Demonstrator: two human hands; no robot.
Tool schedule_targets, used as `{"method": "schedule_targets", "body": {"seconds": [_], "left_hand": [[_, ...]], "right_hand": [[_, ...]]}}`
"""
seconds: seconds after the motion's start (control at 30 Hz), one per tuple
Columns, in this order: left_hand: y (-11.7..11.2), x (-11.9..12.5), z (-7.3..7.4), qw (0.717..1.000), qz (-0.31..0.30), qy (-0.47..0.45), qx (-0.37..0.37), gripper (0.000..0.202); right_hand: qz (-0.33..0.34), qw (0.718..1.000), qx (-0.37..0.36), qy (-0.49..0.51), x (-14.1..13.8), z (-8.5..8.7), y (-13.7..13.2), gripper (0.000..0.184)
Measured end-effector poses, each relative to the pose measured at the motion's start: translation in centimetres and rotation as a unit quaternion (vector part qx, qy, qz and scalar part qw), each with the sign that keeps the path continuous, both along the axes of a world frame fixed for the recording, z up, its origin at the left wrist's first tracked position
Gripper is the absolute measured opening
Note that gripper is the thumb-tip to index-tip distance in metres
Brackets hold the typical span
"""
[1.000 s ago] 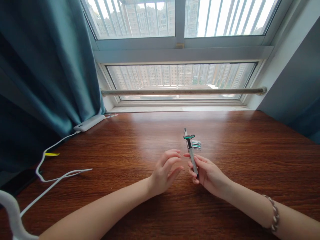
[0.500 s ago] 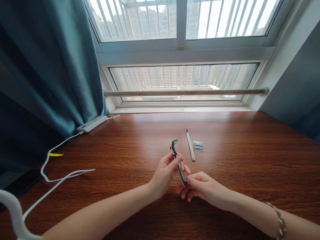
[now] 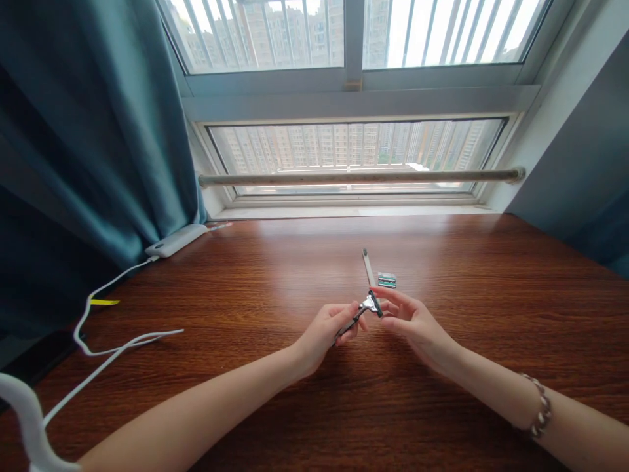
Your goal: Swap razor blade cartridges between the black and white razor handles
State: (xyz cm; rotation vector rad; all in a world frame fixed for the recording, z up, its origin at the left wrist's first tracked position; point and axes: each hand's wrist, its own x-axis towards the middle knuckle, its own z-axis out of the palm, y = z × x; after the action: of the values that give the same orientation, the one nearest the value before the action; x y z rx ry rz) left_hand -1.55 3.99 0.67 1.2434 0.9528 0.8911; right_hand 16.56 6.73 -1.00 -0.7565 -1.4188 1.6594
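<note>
My left hand [image 3: 328,335] is closed around the handle of a razor [image 3: 367,304]. The razor tilts up to the right, its shiny neck and dark head clear of the fingers. My right hand [image 3: 413,328] is at the razor's head, index fingertip by its upper end and thumb lower down, with the fingers apart. Whether those fingertips press on the head, I cannot tell. Just behind lies a white toothbrush [image 3: 368,267], its lower end hidden by the razor and my right hand. Razor cartridges [image 3: 386,280] in a small clear holder lie beside it.
The brown wooden table [image 3: 275,262] runs back to the window sill. A white power strip [image 3: 177,240] lies by the blue curtain [image 3: 113,131], with a white cable [image 3: 113,354] and a yellow strip [image 3: 105,302] on the left. A rail [image 3: 363,177] crosses the window.
My left hand has turned the razor, so its head now points right instead of up and away. My right hand has moved from the handle's lower end up to the head, its fingers spreading.
</note>
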Motion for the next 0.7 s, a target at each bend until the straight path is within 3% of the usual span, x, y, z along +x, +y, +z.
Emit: {"method": "schedule_targets", "body": {"seconds": [0.7], "left_hand": [[0.08,0.08,0.08,0.999,-0.023,-0.023,-0.036,0.040]], "right_hand": [[0.012,1.000,-0.018,0.016,0.05,-0.25,-0.02,0.047]]}}
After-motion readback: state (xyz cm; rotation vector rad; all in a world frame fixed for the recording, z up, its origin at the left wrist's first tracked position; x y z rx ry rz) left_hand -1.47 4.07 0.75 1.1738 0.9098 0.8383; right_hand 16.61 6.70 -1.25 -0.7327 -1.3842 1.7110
